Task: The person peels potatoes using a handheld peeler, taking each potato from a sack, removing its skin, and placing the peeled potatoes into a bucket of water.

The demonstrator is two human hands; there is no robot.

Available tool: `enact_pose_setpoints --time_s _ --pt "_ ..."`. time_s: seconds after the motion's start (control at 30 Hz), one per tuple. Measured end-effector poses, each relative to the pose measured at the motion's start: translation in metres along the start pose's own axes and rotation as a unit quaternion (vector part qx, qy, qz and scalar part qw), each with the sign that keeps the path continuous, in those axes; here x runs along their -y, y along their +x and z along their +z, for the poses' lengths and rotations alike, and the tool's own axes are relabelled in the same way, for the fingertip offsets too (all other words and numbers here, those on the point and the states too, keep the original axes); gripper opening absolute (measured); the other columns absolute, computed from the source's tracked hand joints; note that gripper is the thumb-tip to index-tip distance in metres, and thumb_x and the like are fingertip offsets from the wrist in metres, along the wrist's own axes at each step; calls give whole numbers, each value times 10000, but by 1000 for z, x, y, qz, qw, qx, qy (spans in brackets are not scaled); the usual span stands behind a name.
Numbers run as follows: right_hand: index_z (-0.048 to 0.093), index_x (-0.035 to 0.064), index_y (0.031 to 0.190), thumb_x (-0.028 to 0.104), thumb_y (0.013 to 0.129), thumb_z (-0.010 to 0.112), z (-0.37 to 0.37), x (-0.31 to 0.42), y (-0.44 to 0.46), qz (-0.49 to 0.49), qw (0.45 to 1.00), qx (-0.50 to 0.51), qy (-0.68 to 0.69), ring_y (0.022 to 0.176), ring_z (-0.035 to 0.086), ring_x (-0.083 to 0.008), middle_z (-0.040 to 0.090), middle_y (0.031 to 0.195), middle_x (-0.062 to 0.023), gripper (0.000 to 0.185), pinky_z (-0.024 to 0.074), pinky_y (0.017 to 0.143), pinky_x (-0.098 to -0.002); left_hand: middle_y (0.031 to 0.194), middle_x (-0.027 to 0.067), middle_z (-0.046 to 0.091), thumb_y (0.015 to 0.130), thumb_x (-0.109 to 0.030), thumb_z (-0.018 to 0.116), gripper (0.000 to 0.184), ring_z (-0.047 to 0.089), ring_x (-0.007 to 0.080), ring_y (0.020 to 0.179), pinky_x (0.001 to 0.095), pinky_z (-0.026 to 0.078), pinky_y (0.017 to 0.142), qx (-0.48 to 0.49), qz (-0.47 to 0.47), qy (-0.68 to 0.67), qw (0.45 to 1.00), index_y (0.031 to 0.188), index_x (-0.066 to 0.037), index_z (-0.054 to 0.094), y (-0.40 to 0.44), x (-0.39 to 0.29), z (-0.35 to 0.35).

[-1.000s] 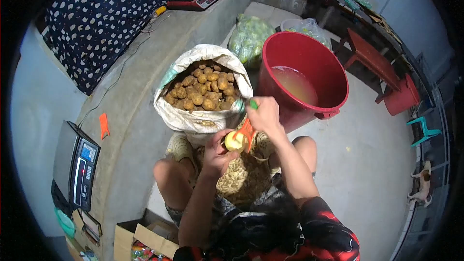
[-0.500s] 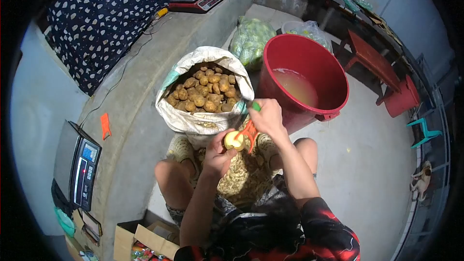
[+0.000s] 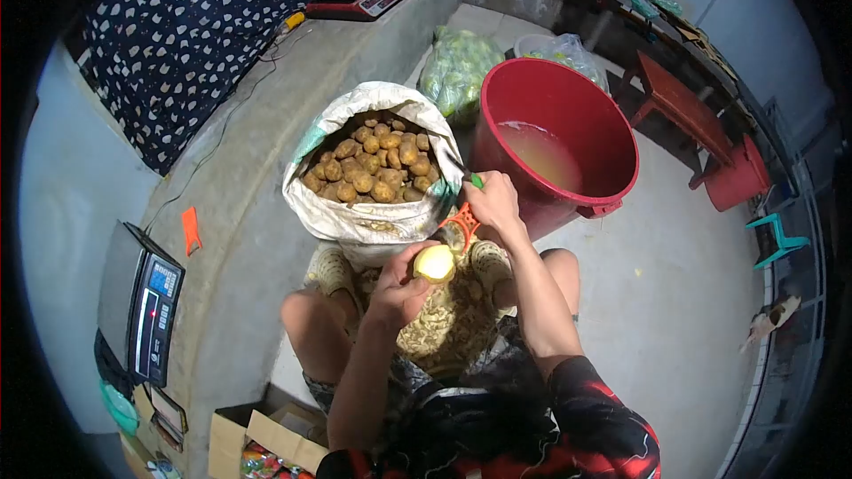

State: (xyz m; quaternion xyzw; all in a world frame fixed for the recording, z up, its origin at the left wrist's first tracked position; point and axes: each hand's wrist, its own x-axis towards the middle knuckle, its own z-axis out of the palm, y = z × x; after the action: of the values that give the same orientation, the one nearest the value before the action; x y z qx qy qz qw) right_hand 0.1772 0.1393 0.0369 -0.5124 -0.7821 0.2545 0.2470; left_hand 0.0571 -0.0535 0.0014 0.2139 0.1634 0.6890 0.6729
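Note:
My left hand point(image 3: 401, 288) is closed around a partly peeled potato point(image 3: 435, 263), its pale yellow flesh facing up. Closed on an orange peeler point(image 3: 461, 226), my right hand point(image 3: 493, 200) is just above and to the right of the potato; a green and dark handle end sticks out of the fist. The peeler's head is a little apart from the potato. Beyond my hands stands a white sack point(image 3: 377, 226) full of unpeeled potatoes point(image 3: 383, 161). Below my hands, between my legs, lies a heap of peelings point(image 3: 439, 328).
A large red tub point(image 3: 612, 160) of cloudy water stands at the right of the sack, with bagged green vegetables point(image 3: 460, 69) behind. A scale point(image 3: 155, 319) and an orange object point(image 3: 191, 231) rest on the left ledge. An open box point(image 3: 266, 439) is at lower left, a dog point(image 3: 772, 319) far right.
My right hand has shifted slightly right with the peeler, whose head has come away from the potato. The potato's pale face now points more upward. The dog has moved.

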Motion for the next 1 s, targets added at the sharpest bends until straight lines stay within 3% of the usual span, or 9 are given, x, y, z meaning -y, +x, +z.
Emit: enact_pose_setpoints --time_s 0.13,0.37,0.5,0.57,0.67,0.8,0.83,0.93,1.0 --pt "661 35 678 256 783 582 -21 36 -26 -73 996 39 -42 706 630 -418 622 674 -239 257 503 694 -494 1211 121 560 799 85 615 596 553 209 1122 345 426 1000 -69 86 160 981 1355 36 407 4 9 -10" --pt "653 21 678 244 788 595 0 1 -4 19 996 53 64 684 638 -408 610 649 -237 255 504 680 -485 1238 110 554 816 56 613 567 549 219 1135 342 422 1006 -52 41 -5 998 1350 32 422 -1 9 -3" --pt "651 24 676 256 776 604 -24 41 -30 -115 993 -26 -31 665 633 -404 597 633 -238 258 506 669 -482 1222 129 563 848 41 557 523 548 235 1140 389 414 1019 -32 139 188 972 1353 32 421 4 17 -16" --pt "657 32 677 255 776 603 -3 8 -14 -62 998 -14 -17 664 630 -409 597 630 -236 250 508 668 -480 1216 135 562 840 48 555 528 546 230 1146 390 413 1020 -35 125 198 972 1349 44 418 0 12 -6" --pt "665 38 681 257 774 609 -3 4 -6 -5 999 13 32 668 625 -416 598 626 -232 245 510 667 -477 1214 134 561 799 87 567 551 545 213 1150 363 426 1003 -16 9 -4 1000 1330 70 424 -2 1 5" --pt "666 14 692 268 774 622 -23 34 -23 -73 997 -8 -13 678 626 -419 602 626 -232 270 508 665 -472 1221 165 554 814 57 566 537 539 258 1174 408 431 1017 -78 124 200 969 1330 70 420 4 14 -8" --pt "665 10 696 269 775 621 -24 36 -27 -103 992 -38 -56 679 626 -420 604 627 -232 274 507 669 -472 1221 165 554 814 57 566 537 539 258 1174 408 431 1017 -82 122 198 969 1330 70 420 1 15 -5" --pt "673 15 706 271 777 615 0 -3 -4 -16 999 4 31 670 636 -406 608 625 -226 272 507 671 -468 1235 153 553 826 59 568 548 551 258 1155 416 440 1013 -2 19 8 1000 1352 35 417 -2 6 -1" --pt "678 19 719 276 779 617 -3 -1 -5 16 996 47 77 677 648 -393 619 649 -232 271 509 674 -460 1235 149 554 825 59 575 559 554 258 1150 420 442 1011 -30 29 27 999 1359 28 412 -2 8 -2"
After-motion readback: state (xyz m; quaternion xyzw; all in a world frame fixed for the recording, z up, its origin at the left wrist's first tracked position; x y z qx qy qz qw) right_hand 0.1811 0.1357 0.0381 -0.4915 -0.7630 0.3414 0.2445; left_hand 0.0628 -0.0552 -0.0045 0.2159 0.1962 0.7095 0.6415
